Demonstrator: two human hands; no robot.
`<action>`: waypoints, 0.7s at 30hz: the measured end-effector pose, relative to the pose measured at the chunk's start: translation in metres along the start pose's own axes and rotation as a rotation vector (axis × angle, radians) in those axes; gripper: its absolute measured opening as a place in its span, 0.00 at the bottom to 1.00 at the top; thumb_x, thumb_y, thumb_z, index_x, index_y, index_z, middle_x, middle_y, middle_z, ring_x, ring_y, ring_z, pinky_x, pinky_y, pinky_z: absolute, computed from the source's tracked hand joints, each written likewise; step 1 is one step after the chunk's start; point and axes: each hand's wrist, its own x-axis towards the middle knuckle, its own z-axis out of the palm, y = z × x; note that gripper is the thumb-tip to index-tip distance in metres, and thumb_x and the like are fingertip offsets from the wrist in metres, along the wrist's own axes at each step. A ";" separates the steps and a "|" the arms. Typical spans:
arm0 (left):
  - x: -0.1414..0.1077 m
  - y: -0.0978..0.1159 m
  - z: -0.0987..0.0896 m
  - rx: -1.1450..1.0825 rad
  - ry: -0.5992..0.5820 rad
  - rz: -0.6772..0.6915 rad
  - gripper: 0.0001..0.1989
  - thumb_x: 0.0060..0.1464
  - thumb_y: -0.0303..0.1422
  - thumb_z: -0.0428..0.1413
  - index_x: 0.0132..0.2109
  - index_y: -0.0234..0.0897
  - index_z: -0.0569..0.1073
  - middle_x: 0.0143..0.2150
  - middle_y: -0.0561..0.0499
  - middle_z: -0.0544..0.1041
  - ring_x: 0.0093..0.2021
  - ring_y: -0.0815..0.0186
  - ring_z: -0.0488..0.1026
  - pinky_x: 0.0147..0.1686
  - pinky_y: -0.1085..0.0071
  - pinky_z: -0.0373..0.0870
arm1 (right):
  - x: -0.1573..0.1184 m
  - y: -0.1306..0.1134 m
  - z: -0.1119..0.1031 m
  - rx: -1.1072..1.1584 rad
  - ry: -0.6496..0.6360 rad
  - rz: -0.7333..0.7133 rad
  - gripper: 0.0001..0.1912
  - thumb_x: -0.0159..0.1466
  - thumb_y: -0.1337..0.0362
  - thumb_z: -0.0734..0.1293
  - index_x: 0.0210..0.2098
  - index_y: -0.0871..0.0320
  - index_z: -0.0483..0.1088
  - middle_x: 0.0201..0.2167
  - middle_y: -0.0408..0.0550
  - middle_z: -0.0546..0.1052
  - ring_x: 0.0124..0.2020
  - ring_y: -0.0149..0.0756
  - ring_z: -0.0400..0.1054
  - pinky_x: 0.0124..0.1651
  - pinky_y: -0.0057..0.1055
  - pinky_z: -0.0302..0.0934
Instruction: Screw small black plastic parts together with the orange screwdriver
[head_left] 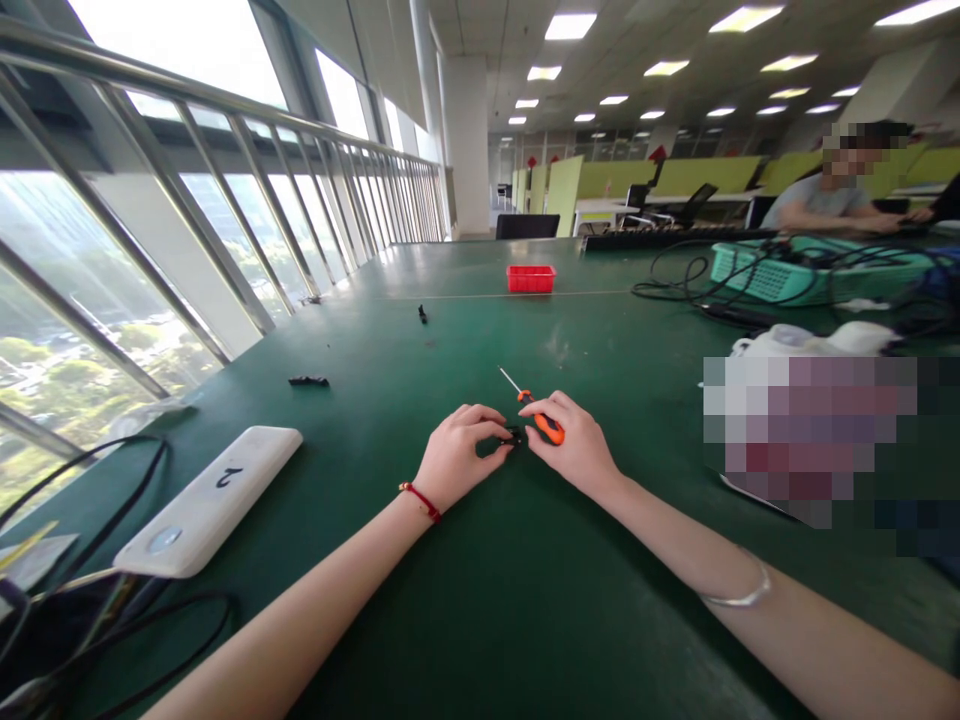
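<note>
Over the middle of the green table (450, 360), my left hand (461, 450) pinches a small black part (513, 436) between thumb and fingers; its exact kind is too small to tell. My right hand (574, 440) is closed round the orange and black handle of a screwdriver (550, 428). The shaft points up and to the left, away from the black part. My right thumb tip is close to the part; whether it touches I cannot tell. Farther off on the left lie a black strip-like piece (309, 381) and a smaller black piece (422, 314).
A red plastic bin (531, 279) stands ahead. A white power bank (214, 500) and black cables (142, 470) are at left, beside a metal railing (225, 120). At right are a teal basket (795, 275) with cables and a white object (787, 345), partly blurred. A person (832, 190) sits beyond.
</note>
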 end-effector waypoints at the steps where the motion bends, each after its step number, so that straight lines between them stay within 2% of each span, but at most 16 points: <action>1: 0.000 0.001 0.001 0.002 -0.010 -0.013 0.04 0.50 0.32 0.56 0.33 0.41 0.77 0.43 0.51 0.75 0.41 0.63 0.70 0.43 0.65 0.68 | 0.001 0.000 -0.001 0.014 0.020 0.005 0.10 0.56 0.65 0.62 0.37 0.53 0.70 0.32 0.43 0.67 0.31 0.31 0.66 0.34 0.26 0.58; 3: 0.001 0.004 0.004 0.003 -0.042 -0.052 0.04 0.49 0.33 0.57 0.33 0.42 0.77 0.45 0.51 0.75 0.43 0.62 0.70 0.45 0.62 0.68 | 0.002 0.002 -0.002 0.031 0.045 0.019 0.10 0.56 0.66 0.62 0.37 0.54 0.70 0.32 0.44 0.68 0.31 0.31 0.66 0.35 0.27 0.59; 6: 0.003 0.004 0.006 -0.023 -0.092 -0.130 0.05 0.49 0.32 0.56 0.33 0.42 0.78 0.42 0.52 0.77 0.42 0.62 0.71 0.44 0.63 0.68 | 0.004 0.003 -0.004 0.049 0.053 0.055 0.09 0.56 0.66 0.61 0.36 0.54 0.70 0.32 0.44 0.68 0.31 0.31 0.66 0.36 0.28 0.59; 9: 0.003 -0.003 -0.002 -0.015 -0.083 -0.206 0.06 0.50 0.33 0.56 0.34 0.42 0.78 0.39 0.52 0.78 0.40 0.63 0.72 0.44 0.64 0.69 | 0.004 0.003 -0.005 0.086 0.042 0.082 0.09 0.57 0.66 0.60 0.34 0.55 0.71 0.31 0.44 0.69 0.30 0.32 0.66 0.36 0.28 0.59; 11: -0.002 -0.014 -0.017 0.048 -0.047 -0.260 0.06 0.49 0.35 0.56 0.34 0.42 0.77 0.39 0.52 0.78 0.40 0.62 0.72 0.43 0.64 0.69 | 0.004 0.003 -0.005 0.113 0.040 0.093 0.09 0.57 0.66 0.60 0.34 0.55 0.71 0.31 0.44 0.70 0.29 0.31 0.66 0.35 0.28 0.59; 14: -0.018 -0.035 -0.049 0.238 0.026 -0.374 0.08 0.49 0.37 0.55 0.33 0.42 0.77 0.39 0.52 0.78 0.41 0.58 0.72 0.41 0.63 0.68 | 0.003 0.002 -0.004 0.124 0.027 0.095 0.09 0.57 0.66 0.60 0.33 0.54 0.72 0.31 0.44 0.70 0.29 0.31 0.66 0.33 0.28 0.59; 17: -0.041 -0.054 -0.080 0.456 0.034 -0.536 0.12 0.51 0.41 0.52 0.35 0.41 0.77 0.41 0.49 0.77 0.42 0.53 0.70 0.38 0.61 0.67 | 0.003 0.003 -0.002 0.116 0.001 0.092 0.09 0.57 0.66 0.61 0.33 0.54 0.72 0.31 0.44 0.71 0.28 0.31 0.65 0.33 0.28 0.59; 21: -0.066 -0.063 -0.099 0.605 0.009 -0.655 0.15 0.53 0.44 0.49 0.37 0.42 0.76 0.44 0.47 0.77 0.46 0.48 0.68 0.42 0.53 0.63 | 0.003 0.004 -0.001 0.116 -0.015 0.098 0.09 0.57 0.66 0.61 0.33 0.54 0.72 0.30 0.43 0.71 0.28 0.31 0.65 0.34 0.28 0.59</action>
